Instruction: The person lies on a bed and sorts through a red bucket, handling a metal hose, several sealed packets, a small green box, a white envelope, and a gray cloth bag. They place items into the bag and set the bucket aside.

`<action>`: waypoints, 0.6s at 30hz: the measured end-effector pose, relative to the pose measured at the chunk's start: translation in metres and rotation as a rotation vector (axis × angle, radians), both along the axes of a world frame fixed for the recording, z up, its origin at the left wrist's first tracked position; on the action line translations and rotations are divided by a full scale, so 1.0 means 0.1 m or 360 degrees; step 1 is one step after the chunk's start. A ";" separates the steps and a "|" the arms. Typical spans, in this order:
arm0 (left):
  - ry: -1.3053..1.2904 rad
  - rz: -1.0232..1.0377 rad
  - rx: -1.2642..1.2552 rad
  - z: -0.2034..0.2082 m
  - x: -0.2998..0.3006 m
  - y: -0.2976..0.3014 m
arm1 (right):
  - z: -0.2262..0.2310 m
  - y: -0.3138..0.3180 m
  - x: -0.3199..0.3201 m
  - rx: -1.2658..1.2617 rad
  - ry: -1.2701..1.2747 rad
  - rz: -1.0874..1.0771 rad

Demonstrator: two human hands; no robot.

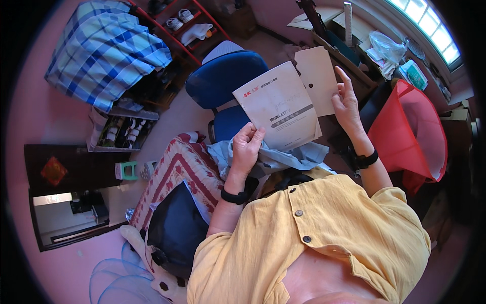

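Observation:
A pale booklet (278, 106) with a printed cover and a dark grey band is held up in front of me. My left hand (246, 144) is closed on its lower left edge, thumb on the cover. Beside its upper right side is a beige card (316, 78) with a small dark hole and an uneven edge. My right hand (347, 104) pinches that card's right edge, with the index finger pointing up. The card partly overlaps the booklet's right side. Below the booklet lies crumpled light blue cloth (298, 157).
A blue chair (228, 76) stands behind the booklet. To the right is a red fabric bin (405, 131), near a cluttered desk with a plastic bag (387, 45). A black bag (177, 228) and a patterned bedspread (167, 177) lie at my left. A red shoe rack (190, 30) stands far back.

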State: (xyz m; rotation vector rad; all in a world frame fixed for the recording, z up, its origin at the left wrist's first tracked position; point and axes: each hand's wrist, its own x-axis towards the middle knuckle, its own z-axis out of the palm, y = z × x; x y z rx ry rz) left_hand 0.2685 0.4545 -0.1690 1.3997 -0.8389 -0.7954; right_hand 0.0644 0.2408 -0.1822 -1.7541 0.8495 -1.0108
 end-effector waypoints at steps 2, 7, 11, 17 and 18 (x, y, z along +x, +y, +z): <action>-0.0009 0.0014 0.0002 0.02 -0.03 -0.03 | 0.00 -0.11 -0.04 0.0030 -0.0140 -0.0043; -0.0006 0.0046 0.0049 0.12 -0.10 -0.17 | -0.03 -0.34 -0.24 0.0357 -0.0427 -0.0155; 0.0035 0.0047 0.0108 0.16 -0.24 -0.36 | -0.04 -0.56 -0.44 0.0728 -0.0554 -0.0162; -0.0027 0.0070 0.0158 0.23 -0.36 -0.51 | -0.09 -0.66 -0.56 0.0931 -0.0502 0.0077; -0.0025 0.0081 0.0168 0.24 -0.37 -0.52 | -0.11 -0.68 -0.56 0.0960 -0.0549 0.0114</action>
